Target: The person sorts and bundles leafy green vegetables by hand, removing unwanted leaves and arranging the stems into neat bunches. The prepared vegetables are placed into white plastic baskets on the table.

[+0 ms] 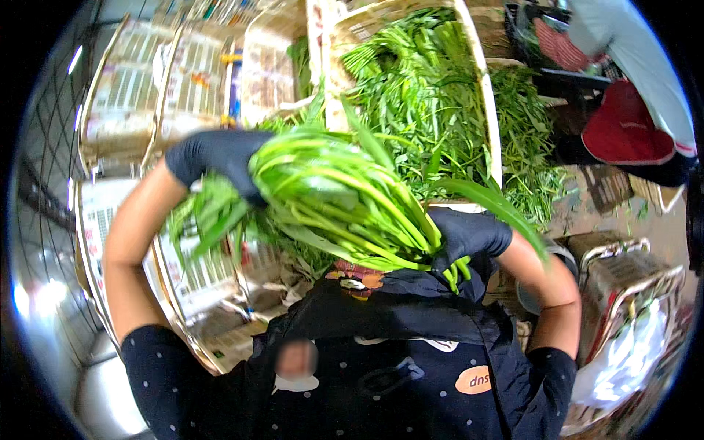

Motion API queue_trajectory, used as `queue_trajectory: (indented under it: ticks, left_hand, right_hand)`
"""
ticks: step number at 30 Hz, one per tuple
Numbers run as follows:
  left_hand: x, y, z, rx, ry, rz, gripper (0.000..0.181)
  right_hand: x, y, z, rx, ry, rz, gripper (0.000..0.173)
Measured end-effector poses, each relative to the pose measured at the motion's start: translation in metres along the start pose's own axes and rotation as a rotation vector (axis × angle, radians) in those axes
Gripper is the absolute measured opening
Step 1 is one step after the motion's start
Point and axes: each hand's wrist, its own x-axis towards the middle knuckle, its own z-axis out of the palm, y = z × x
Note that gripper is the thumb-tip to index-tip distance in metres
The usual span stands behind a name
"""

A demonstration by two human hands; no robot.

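Observation:
A bunch of long-stemmed leafy greens, which looks like water spinach (341, 203), stretches between my hands in front of my chest. My right hand (465, 236), in a black glove, grips the stems near their cut ends, and a few short ends stick out below it. My left hand (223, 159), also black-gloved, is wrapped around the leafy side; its fingers are partly hidden behind the bunch. Loose leaves (217, 214) hang down under my left wrist. One long leaf (489, 201) arches over my right hand.
Beyond the bunch, a pale plastic crate (487, 104) holds more greens (418, 99). Stacked white crates (121, 99) stand at the left. More greens (520, 132) lie right of the crate. A person in a light sleeve (632, 60) is beside a red stool seat (624, 129). Crates (621, 275) stand at lower right.

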Motion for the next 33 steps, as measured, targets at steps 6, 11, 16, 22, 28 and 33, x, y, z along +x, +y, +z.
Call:
queue_trajectory:
  ticks: [6, 11, 16, 22, 28, 33]
  left_hand:
    - [0.042, 0.041, -0.051, 0.033, -0.152, -0.012, 0.069]
    - [0.070, 0.064, -0.093, 1.544, 0.815, 0.167, 0.086]
    - [0.156, -0.025, 0.012, 0.267, 1.184, 0.500, 0.041]
    - [0.271, -0.078, 0.137, -0.811, 0.532, 0.440, 0.046]
    - [0.279, -0.087, 0.145, -1.017, 0.479, 0.400, 0.035]
    - [0.292, -0.100, 0.174, -1.046, 0.609, 0.375, 0.027]
  right_hand:
    - [0.005, 0.007, 0.006, 0.438, 0.197, -0.064, 0.077]
    - [-0.014, 0.034, -0.010, 0.535, 0.529, -0.027, 0.056]
    - [-0.008, 0.090, -0.030, 0.837, 1.100, 0.144, 0.030]
    - [0.014, 0.116, 0.005, 0.702, 1.289, 0.209, 0.039]
    - [0.004, 0.140, 0.022, 0.580, 1.444, 0.316, 0.042]
    - [-0.029, 0.158, 0.026, 0.883, 1.567, 0.273, 0.038]
